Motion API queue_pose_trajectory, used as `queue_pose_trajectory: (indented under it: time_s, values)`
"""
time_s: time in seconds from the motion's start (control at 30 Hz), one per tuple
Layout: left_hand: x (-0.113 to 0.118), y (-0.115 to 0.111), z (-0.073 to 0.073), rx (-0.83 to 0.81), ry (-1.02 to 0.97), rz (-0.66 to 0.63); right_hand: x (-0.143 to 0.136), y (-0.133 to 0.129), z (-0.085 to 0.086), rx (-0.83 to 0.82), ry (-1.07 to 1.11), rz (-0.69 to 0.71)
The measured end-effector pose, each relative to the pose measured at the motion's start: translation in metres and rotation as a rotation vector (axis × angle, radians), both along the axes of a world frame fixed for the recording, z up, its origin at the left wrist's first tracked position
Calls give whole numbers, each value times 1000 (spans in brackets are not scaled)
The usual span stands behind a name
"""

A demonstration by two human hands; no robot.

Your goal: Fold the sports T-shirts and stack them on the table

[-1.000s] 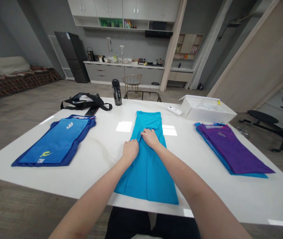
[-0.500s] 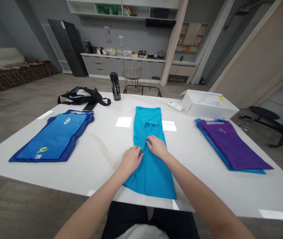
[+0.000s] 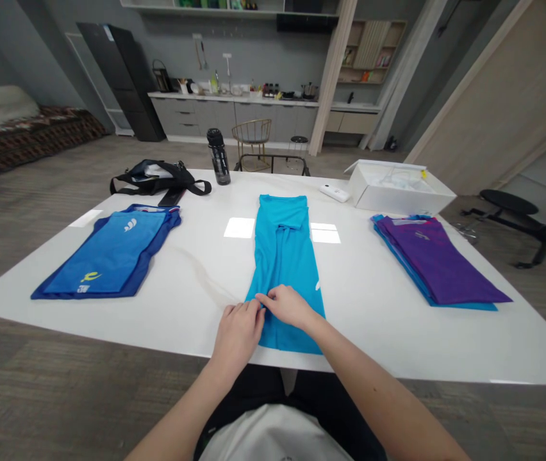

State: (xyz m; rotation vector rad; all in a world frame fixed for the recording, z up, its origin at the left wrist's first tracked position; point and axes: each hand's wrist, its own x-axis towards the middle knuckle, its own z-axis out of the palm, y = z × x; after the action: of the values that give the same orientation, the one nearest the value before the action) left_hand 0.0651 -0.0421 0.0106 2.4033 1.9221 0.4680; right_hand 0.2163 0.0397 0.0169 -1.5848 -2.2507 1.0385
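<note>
A turquoise T-shirt (image 3: 285,256) lies on the table, folded into a long narrow strip with a sleeve laid across its upper part. A small white logo shows at its right edge. My left hand (image 3: 238,331) is at the shirt's lower left edge, fingers curled closed on the cloth. Right beside it, my right hand (image 3: 286,306) rests over the shirt, its thumb and fingers pinched at the same edge. The fingertips of both hands nearly meet, and the cloth between them is partly hidden.
The white table (image 3: 196,320) also carries folded blue shirts (image 3: 109,250) on the left and a folded purple shirt (image 3: 439,259) over blue ones on the right. Toward the back are a black bag (image 3: 157,179), a dark bottle (image 3: 218,157), a white remote-like device (image 3: 334,193) and a white box (image 3: 398,189).
Both hands have moved down the shirt toward the near edge, the right one also leftward to the left hand. The shirt's lower left edge is drawn inward. The camera view has tilted down.
</note>
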Motion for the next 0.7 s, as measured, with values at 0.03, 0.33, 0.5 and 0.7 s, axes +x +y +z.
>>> queue_pose_trajectory:
  time_s: [0.03, 0.33, 0.5, 0.7]
  values:
    - [2, -2, 3, 16, -51, -9, 2, -3, 3, -56, 64, 7]
    - [-20, -27, -1, -129, -491, -259, 31, -48, -1, -88, 24, -68]
    - [-59, -38, -22, -107, -289, -247, 10, -81, -6, 95, -161, -94]
    - [-65, -43, -37, -29, -211, -144, -3, -94, -2, 145, -289, -129]
